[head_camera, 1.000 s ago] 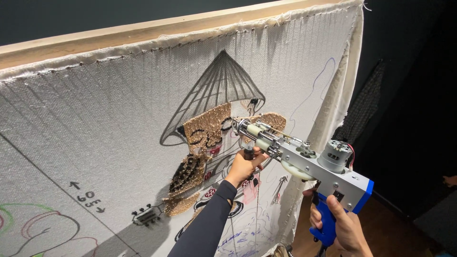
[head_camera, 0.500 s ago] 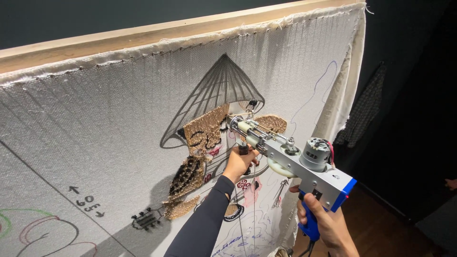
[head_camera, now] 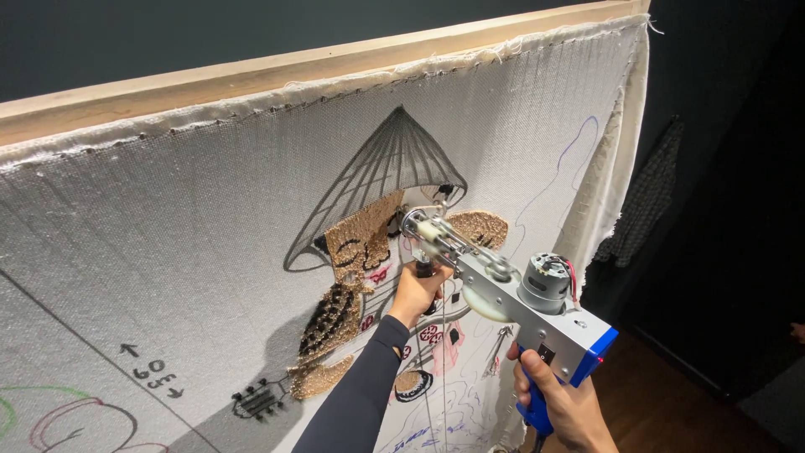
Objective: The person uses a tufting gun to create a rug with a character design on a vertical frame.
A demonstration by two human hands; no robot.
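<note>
The tufting gun (head_camera: 503, 294) has its needle end pressed to the cloth (head_camera: 210, 210) at 12 o'clock of the left hand (head_camera: 417, 289), beside the brown tufted patch (head_camera: 356, 243). Left fingers grip the front handle; right hand (head_camera: 558, 403) wraps the blue grip. Steady, square pressure against the cloth looks best, both hands guiding together.

One tufting gun (head_camera: 511, 302) (two hands).
</note>
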